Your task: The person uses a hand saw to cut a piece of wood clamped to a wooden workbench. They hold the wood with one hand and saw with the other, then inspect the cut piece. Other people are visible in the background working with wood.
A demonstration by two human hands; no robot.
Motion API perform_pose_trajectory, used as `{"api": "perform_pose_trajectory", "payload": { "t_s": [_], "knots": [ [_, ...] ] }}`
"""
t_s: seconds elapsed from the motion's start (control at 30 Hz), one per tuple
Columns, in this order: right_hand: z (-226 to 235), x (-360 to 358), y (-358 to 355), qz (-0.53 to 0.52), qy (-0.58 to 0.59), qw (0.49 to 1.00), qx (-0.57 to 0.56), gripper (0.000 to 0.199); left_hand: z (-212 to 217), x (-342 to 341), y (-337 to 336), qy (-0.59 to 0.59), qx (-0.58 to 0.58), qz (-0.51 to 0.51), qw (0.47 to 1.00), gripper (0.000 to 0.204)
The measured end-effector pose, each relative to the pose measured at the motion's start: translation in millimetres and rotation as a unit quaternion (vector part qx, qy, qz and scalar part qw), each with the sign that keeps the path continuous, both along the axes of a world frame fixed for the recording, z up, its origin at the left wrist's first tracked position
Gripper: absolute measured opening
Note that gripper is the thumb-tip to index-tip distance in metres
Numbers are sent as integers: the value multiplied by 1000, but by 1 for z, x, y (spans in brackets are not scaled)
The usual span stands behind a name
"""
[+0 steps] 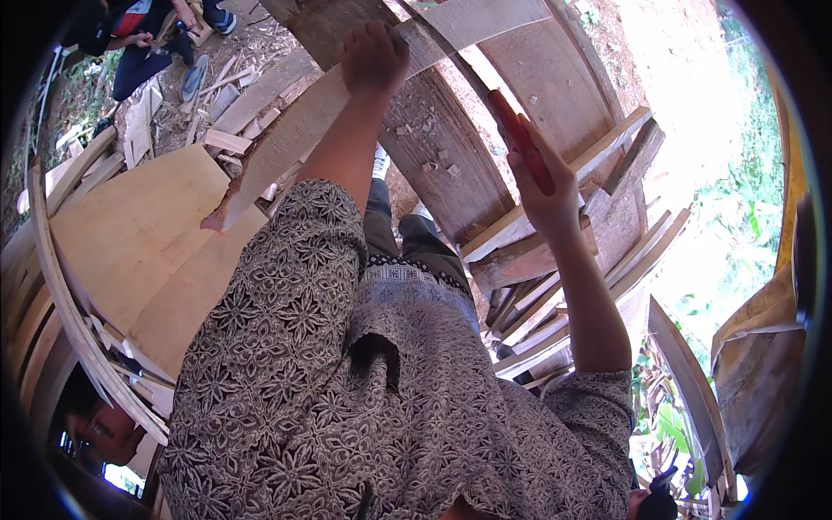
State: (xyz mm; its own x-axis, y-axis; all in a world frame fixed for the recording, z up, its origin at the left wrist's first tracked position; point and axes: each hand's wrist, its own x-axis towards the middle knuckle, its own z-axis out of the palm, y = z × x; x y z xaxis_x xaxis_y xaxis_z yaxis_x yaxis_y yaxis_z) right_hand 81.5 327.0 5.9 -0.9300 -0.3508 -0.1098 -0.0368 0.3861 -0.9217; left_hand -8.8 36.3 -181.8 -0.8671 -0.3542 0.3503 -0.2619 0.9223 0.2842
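Observation:
My left hand (374,56) is raised and closed on a long, thin, pale wooden board (286,143). The board slants from the lower left up to the top of the view. My right hand (544,192) grips a tool with a red handle (520,139), held upright just right of the board and apart from it; its blade is hard to make out. Under both hands lie wide, curved, dark wooden planks (442,165) with small wood chips on them. My patterned shirt fills the lower middle of the view.
Pale plywood sheets (139,234) and bent strips (61,295) lie at left. Stacked planks (555,286) sit at right, beside a brown sack (754,364) and greenery. Another person (143,39) sits at top left among wood scraps (225,139).

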Motion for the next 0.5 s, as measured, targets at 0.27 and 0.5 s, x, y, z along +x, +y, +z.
{"api": "perform_pose_trajectory", "payload": {
  "t_s": [0.27, 0.5],
  "knots": [
    [84, -34, -56, -6, 13, 995, 97, 44, 8, 6, 6, 18, 20, -61, 998, 19],
    [-29, -104, -114, -47, 26, 998, 15, 40, 20, 2, 11, -46, 13, -78, 996, 24]
  ]
}}
